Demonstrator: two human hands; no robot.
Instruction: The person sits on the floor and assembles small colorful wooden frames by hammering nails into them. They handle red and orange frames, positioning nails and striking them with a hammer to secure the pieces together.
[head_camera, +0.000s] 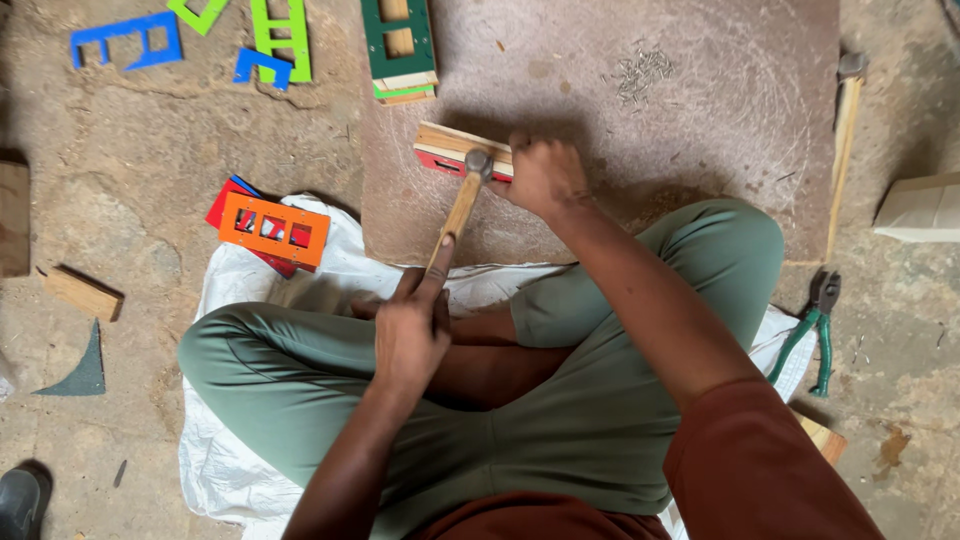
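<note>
Mid-nailing here: the left hand (410, 335) is wrapped around the wooden handle of a hammer (464, 200), its head sitting right on the small wood-and-red block (452, 150) near the front-left corner of the brown board (700, 150). The right hand (545, 175) pins that block down. I'd guess the next strike needs fingers kept clear and the block held flat; spare nails (640, 72) lie toward the back edge.

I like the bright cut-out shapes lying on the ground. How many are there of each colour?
Blue: 2, a big one and a small one
Light green: 2, a corner piece and a ladder shape
Orange: 1
Total: 5
</note>
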